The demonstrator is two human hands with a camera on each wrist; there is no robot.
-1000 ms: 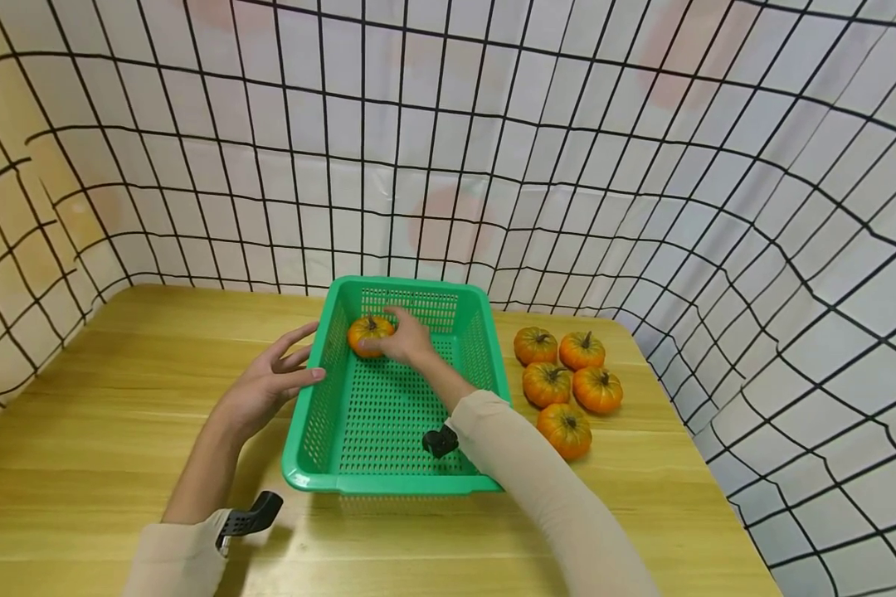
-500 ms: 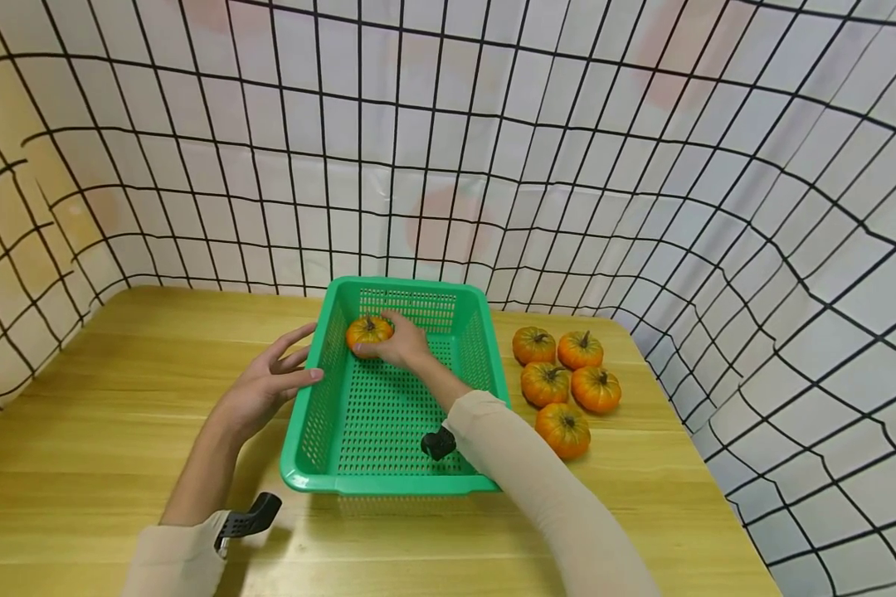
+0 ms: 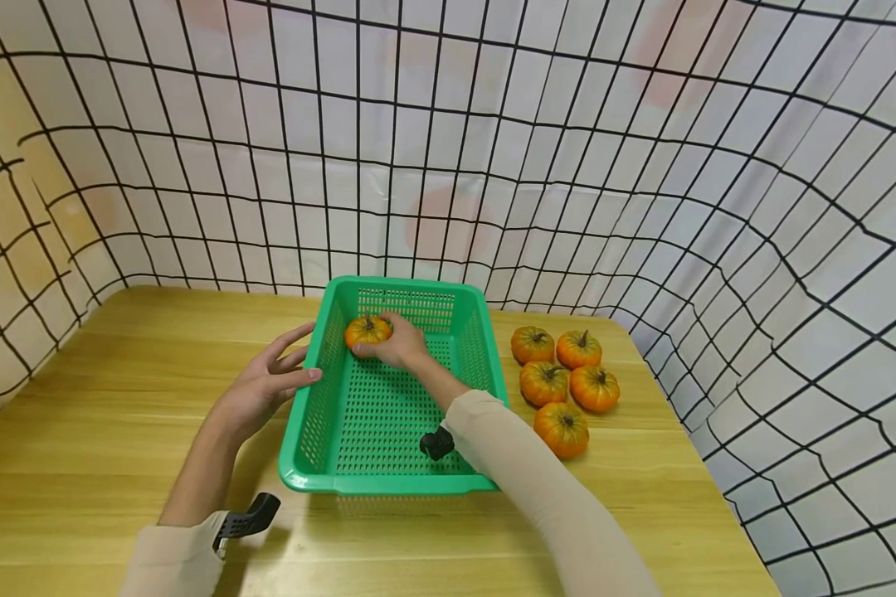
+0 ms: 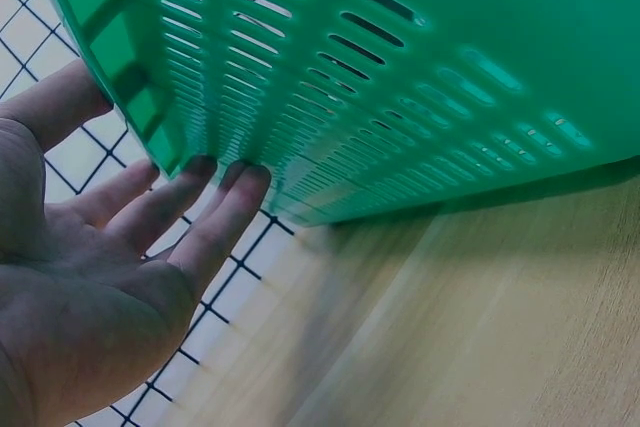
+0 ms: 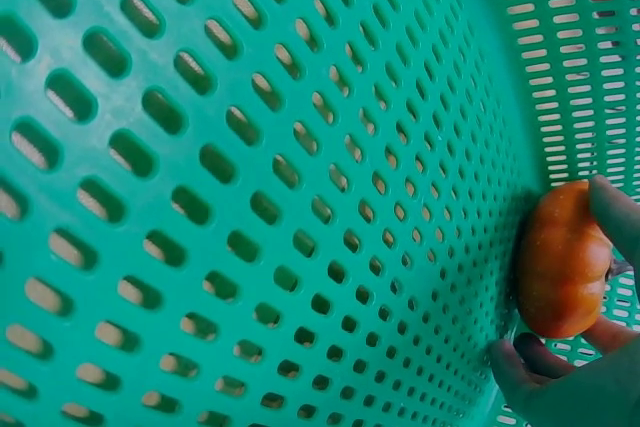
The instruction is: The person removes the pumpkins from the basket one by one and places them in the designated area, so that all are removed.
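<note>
A green perforated plastic basket (image 3: 373,483) stands on the wooden table. Inside it, by the far left corner, a small orange pumpkin (image 3: 366,332) sits with its stem up. My right hand (image 3: 405,344) reaches into the basket and grips this pumpkin from the right, thumb on the near side and fingers on the far side. In the right wrist view the pumpkin (image 5: 560,262) is low against the basket's perforated floor, fingers curved round it. My left hand (image 3: 265,385) touches the basket's left side with spread, slightly bent fingers. Those fingers (image 4: 225,212) meet the outer wall and rim in the left wrist view.
Several more small orange pumpkins (image 3: 543,383) are grouped on the table (image 3: 657,481) to the right of the basket. A white cloth wall with a black grid (image 3: 448,166) encloses the back and sides.
The right hand's fingers have closed in around the pumpkin in the basket. The left hand keeps its place at the basket's side, and the pumpkins on the table stay put.
</note>
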